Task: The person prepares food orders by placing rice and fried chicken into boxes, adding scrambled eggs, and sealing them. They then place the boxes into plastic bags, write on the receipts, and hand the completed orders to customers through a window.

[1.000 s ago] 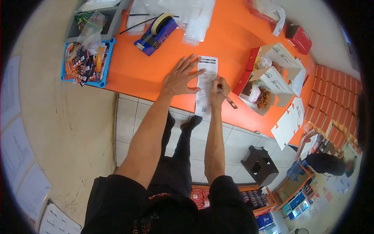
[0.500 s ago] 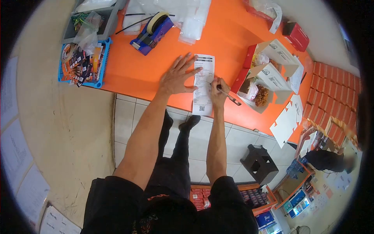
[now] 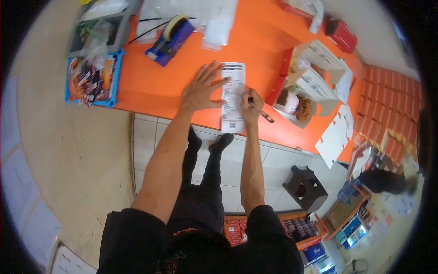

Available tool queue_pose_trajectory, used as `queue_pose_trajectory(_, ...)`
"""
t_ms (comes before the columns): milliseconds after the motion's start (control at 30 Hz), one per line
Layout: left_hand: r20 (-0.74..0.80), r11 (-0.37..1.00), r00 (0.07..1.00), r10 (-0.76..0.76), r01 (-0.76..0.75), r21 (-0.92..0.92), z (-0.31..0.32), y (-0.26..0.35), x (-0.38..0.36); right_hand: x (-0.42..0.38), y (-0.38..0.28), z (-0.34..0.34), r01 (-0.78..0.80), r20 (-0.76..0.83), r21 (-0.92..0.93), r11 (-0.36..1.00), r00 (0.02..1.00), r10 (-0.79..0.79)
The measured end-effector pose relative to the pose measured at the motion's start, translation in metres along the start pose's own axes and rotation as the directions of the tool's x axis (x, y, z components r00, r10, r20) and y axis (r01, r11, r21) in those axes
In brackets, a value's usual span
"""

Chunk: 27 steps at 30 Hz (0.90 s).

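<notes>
Orange, smooth tabletop (image 3: 150, 93), seen from above by a person in a black short-sleeved top standing at its front edge. A long, narrow white paper slip (image 3: 233, 102), with rows of dark print too small to read and a square code near its lower end, lies on it directly before the person, that end reaching the table's edge. The two hands are apart, one on each side of the slip. The left hand (image 3: 200, 91) is flat with fingers spread, its thumb and forefinger resting on the slip's left side. The right hand (image 3: 251, 106) is closed around a slim, dark pen (image 3: 265, 115) at the slip's right side; the fingers hide the writing tip, so whether it touches the paper cannot be told. Further right stand two open red-and-white cardboard food boxes (image 3: 315, 84), the nearer holding brown, crumbly-looking food (image 3: 303, 107). Beyond the left hand sits a blue tape dispenser (image 3: 159, 51) with a pale yellow roll, near clear plastic bags (image 3: 214, 34). At far left, a bright blue plastic basket (image 3: 120, 75) holds printed packets (image 3: 91, 80)
</notes>
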<state>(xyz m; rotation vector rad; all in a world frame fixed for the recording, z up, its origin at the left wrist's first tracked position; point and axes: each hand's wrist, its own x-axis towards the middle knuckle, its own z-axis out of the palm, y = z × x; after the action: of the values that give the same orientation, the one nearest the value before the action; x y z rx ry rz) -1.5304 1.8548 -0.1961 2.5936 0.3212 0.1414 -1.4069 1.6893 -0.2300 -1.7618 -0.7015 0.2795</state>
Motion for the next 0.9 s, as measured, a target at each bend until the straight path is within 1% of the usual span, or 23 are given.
queue_pose_trajectory(33,-0.002,0.999,0.999,0.034,-0.034,-0.024,0.000,0.003,0.001,0.000,0.001,-0.004,0.008,-0.079,0.026,1.000,0.997,-0.006)
queue_pose_trajectory(67,0.015,1.000,1.000,0.019,-0.019,0.001,-0.001,0.004,0.000,-0.001,0.002,-0.006,-0.046,-0.133,0.003,0.999,0.990,0.046)
queue_pose_trajectory(100,0.027,0.999,1.000,0.000,-0.001,0.032,-0.002,0.003,0.004,0.002,-0.030,-0.010,-0.102,-0.148,0.319,0.942,0.977,0.156)
queue_pose_trajectory(133,0.023,0.999,0.999,0.032,-0.033,0.013,-0.002,0.004,0.008,0.007,-0.033,-0.030,0.004,-0.176,0.142,0.990,0.984,0.021)
queue_pose_trajectory(167,0.025,0.999,0.999,0.030,-0.030,0.019,-0.002,0.004,0.007,0.008,-0.035,-0.050,0.098,-0.172,-0.034,0.995,0.980,-0.102)
queue_pose_trajectory(233,0.036,0.999,0.999,0.026,-0.027,0.024,0.000,0.005,0.004,0.042,-0.038,-0.095,0.365,-0.213,-0.246,0.898,0.883,-0.417)
queue_pose_trajectory(267,0.039,1.000,0.999,0.019,-0.020,0.023,0.001,0.006,0.004,0.062,-0.074,-0.106,0.213,-0.310,-0.432,0.876,0.877,-0.366)
queue_pose_trajectory(300,0.040,1.000,0.999,0.012,-0.013,0.026,-0.001,0.005,0.005,0.083,-0.108,-0.116,0.040,-0.412,-0.580,0.814,0.848,-0.335)
queue_pose_trajectory(333,0.034,0.999,0.999,0.017,-0.018,0.030,-0.002,0.004,0.005,0.104,-0.109,-0.131,0.166,-0.304,-0.723,0.671,0.795,-0.525)
queue_pose_trajectory(367,0.038,0.999,0.999,0.021,-0.023,0.037,-0.002,0.003,0.004,0.125,-0.106,-0.147,0.269,-0.166,-0.833,0.483,0.711,-0.683)
queue_pose_trajectory(400,0.040,0.998,0.999,0.029,-0.031,0.046,-0.001,0.004,0.005,0.125,-0.106,-0.160,0.269,-0.170,-0.837,0.476,0.699,-0.694)
queue_pose_trajectory(433,0.029,0.998,0.999,0.044,-0.045,0.051,-0.001,0.005,0.006,0.114,-0.102,-0.173,0.202,-0.100,-0.842,0.500,0.853,-0.513)
queue_pose_trajectory(467,0.022,0.998,0.999,0.046,-0.047,0.043,0.000,0.005,0.004,0.102,-0.100,-0.182,0.130,-0.032,-0.850,0.511,0.954,-0.297)
queue_pose_trajectory(533,0.005,0.998,0.999,0.045,-0.045,0.045,-0.004,0.001,0.009,0.078,-0.105,-0.191,0.273,0.120,-0.725,0.632,0.954,-0.274)
queue_pose_trajectory(567,0.026,0.999,0.999,0.032,-0.033,0.035,-0.004,0.002,0.009,0.069,-0.101,-0.191,0.275,0.120,-0.724,0.633,0.953,-0.276)
queue_pose_trajectory(633,0.059,1.000,0.998,0.017,-0.018,0.014,-0.002,0.007,0.007,0.052,-0.098,-0.193,0.240,0.186,-0.623,0.744,0.970,-0.157)
queue_pose_trajectory(667,0.046,0.999,0.999,0.028,-0.029,0.018,-0.002,0.007,0.008,0.051,-0.098,-0.195,0.166,0.071,-0.540,0.825,0.986,-0.152)
queue_pose_trajectory(700,0.036,0.999,0.999,0.037,-0.038,0.030,-0.003,0.004,0.007,0.054,-0.094,-0.194,0.143,-0.098,-0.586,0.797,0.965,-0.245)
queue_pose_trajectory(733,0.047,0.999,0.999,0.023,-0.025,0.042,-0.004,0.003,0.004,0.058,-0.086,-0.188,0.109,-0.262,-0.622,0.776,0.904,-0.337)
queue_pose_trajectory(767,0.049,0.999,0.999,0.016,-0.018,0.046,-0.004,0.004,0.005,0.067,-0.093,-0.176,0.092,-0.446,-0.510,0.855,0.822,-0.354)
queue_pose_trajectory(833,0.062,0.998,0.998,-0.003,-0.001,0.061,-0.005,0.004,0.005,0.084,-0.110,-0.162,0.121,-0.423,-0.706,0.697,0.718,-0.553)
queue_pose_trajectory(867,0.054,0.999,0.999,0.001,-0.004,0.051,-0.004,0.004,0.005,0.084,-0.119,-0.151,0.123,-0.425,-0.694,0.709,0.725,-0.542)
queue_pose_trajectory(900,0.042,0.999,0.999,0.001,-0.002,0.040,-0.003,0.003,0.006,0.079,-0.127,-0.136,0.163,-0.376,-0.680,0.715,0.760,-0.531)
